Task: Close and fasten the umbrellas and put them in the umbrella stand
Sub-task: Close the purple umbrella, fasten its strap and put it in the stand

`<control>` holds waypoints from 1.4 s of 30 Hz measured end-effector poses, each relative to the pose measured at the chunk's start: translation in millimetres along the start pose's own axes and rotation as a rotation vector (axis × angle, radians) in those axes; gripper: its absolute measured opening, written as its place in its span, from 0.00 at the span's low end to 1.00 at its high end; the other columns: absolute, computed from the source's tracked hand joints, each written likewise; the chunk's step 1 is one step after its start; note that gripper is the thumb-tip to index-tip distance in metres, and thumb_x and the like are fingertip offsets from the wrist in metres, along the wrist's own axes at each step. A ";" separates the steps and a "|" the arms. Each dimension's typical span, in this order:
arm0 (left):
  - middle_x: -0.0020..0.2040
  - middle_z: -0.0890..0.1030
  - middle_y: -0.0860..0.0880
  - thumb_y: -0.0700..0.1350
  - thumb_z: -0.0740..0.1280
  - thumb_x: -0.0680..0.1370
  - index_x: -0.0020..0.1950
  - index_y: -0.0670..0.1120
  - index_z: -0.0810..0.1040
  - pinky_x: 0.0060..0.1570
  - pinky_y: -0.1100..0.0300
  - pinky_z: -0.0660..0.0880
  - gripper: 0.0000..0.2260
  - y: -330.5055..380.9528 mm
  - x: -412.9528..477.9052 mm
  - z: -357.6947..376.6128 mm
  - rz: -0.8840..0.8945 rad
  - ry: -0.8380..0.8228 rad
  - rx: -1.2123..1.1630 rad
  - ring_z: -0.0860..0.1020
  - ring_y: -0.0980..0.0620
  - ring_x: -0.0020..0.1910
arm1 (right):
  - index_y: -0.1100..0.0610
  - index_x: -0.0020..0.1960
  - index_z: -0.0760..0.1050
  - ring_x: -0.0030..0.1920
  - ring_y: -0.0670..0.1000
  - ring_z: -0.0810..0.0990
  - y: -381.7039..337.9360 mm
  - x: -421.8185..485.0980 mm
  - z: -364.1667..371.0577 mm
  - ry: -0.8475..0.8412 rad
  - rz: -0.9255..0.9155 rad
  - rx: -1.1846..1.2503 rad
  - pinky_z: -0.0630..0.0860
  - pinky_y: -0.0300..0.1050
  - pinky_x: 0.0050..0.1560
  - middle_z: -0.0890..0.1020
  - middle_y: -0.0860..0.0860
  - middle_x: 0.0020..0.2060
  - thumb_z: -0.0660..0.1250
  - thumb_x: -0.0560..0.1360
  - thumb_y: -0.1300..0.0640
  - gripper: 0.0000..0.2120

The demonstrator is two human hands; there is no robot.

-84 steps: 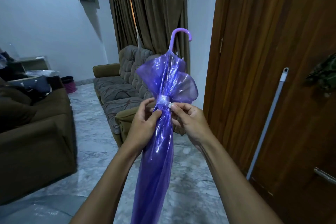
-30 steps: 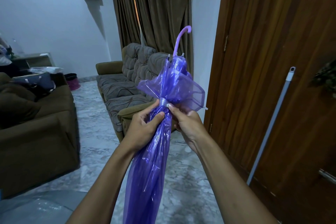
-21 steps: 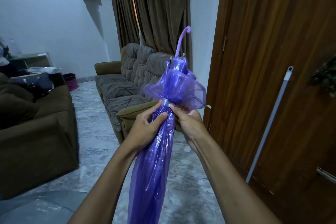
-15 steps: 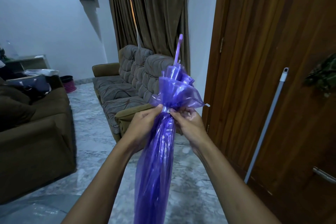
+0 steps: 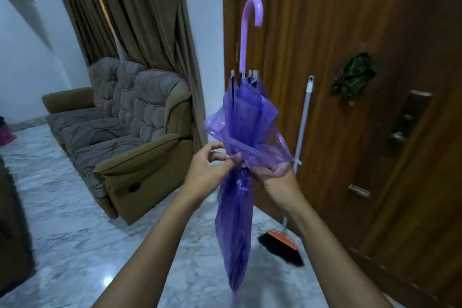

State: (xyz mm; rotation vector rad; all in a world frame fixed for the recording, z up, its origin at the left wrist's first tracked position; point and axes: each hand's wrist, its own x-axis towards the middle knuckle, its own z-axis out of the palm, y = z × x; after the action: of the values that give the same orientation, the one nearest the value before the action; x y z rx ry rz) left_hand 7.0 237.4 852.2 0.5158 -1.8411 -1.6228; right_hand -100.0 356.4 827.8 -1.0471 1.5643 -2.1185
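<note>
Turned since half a second ago, the purple umbrella (image 5: 237, 220) now shows its curved handle (image 5: 246, 32) in profile, hook to the right, and the view has swung right to take in the broom (image 5: 302, 132) leaning on the wooden door (image 5: 350, 32); both hands remain at the umbrella's waist. It hangs upright in near mid-scene, handle up and tip down over the marble floor (image 5: 62, 207); the sofa (image 5: 120, 127) stands far left; no umbrella stand is in view.

The left hand (image 5: 207, 172) pinches thumb to forefinger at the gathered folds; the right hand (image 5: 275, 172), half veiled by loose purple plastic, curls round the waist from the right. Whether the strap is caught yet is too small to tell.

The step looks like fastening the canopy. To do it well, the right hand should keep the folds wound tight; the flared skirt above wants tucking in one direction; then the left should draw the strap snug and press its fastener home before letting go.
</note>
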 end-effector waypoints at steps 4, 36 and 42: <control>0.31 0.80 0.57 0.44 0.73 0.74 0.61 0.44 0.75 0.34 0.62 0.71 0.17 -3.7 1.7 52.9 0.023 -0.222 -0.014 0.77 0.62 0.31 | 0.63 0.64 0.69 0.36 0.42 0.84 -13.8 -33.1 -41.4 0.232 0.085 0.122 0.79 0.35 0.36 0.86 0.46 0.37 0.69 0.71 0.66 0.22; 0.54 0.83 0.46 0.67 0.66 0.70 0.64 0.46 0.70 0.49 0.52 0.81 0.32 25.3 -173.0 408.8 -0.236 -0.967 -0.230 0.84 0.50 0.49 | 0.34 0.77 0.43 0.53 0.46 0.84 -113.9 -308.8 -224.7 0.854 0.422 -0.638 0.78 0.55 0.60 0.83 0.44 0.56 0.73 0.71 0.43 0.47; 0.57 0.83 0.47 0.61 0.71 0.70 0.65 0.48 0.74 0.53 0.51 0.80 0.28 44.4 -192.1 463.6 -0.144 -1.250 -0.273 0.83 0.47 0.53 | 0.35 0.74 0.53 0.55 0.47 0.82 -141.0 -327.0 -296.3 0.802 0.402 -0.722 0.78 0.57 0.61 0.79 0.45 0.61 0.74 0.68 0.50 0.43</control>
State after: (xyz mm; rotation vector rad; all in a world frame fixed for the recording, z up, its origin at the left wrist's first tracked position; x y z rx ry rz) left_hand -161.0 711.9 835.3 -0.6904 -2.2971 -2.5352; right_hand -60.6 816.7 794.4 0.0828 2.7400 -1.7770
